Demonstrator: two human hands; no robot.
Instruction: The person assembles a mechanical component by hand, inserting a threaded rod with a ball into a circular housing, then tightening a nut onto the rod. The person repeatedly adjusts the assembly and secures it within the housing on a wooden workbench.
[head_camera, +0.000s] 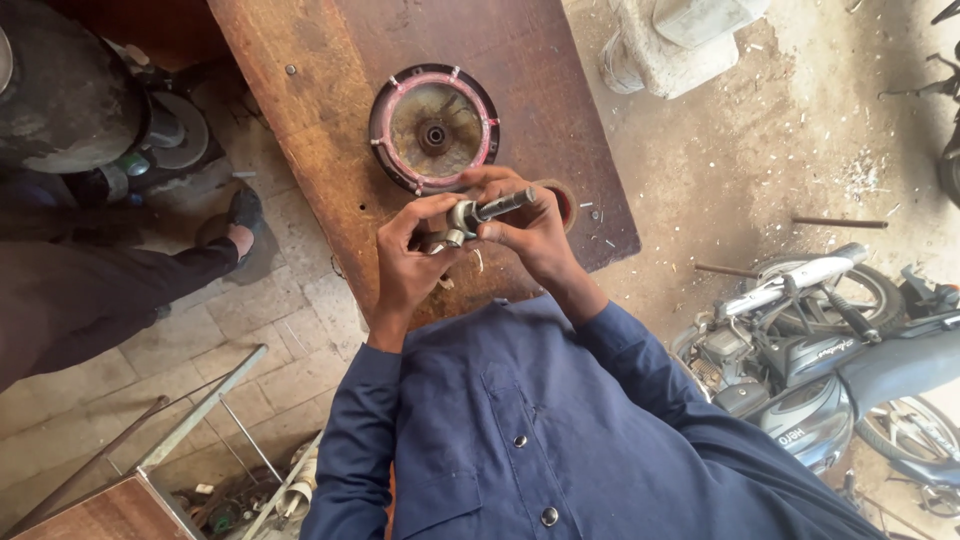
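Above the wooden bench (300, 90), near the round motor housing (433, 130), the left hand (405, 262) and right hand (530, 225) are both closing on a small metal shaft assembly (480, 215), which wants steady, aligned fingertip support.

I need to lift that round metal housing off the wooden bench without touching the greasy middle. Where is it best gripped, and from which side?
Grip the round housing by its outer rim, from above, fingers spread on opposite edges. It lies flat and open side up on the wooden bench, so the rim is exposed all round. Probably come from the far side, since both hands crowd the near edge.
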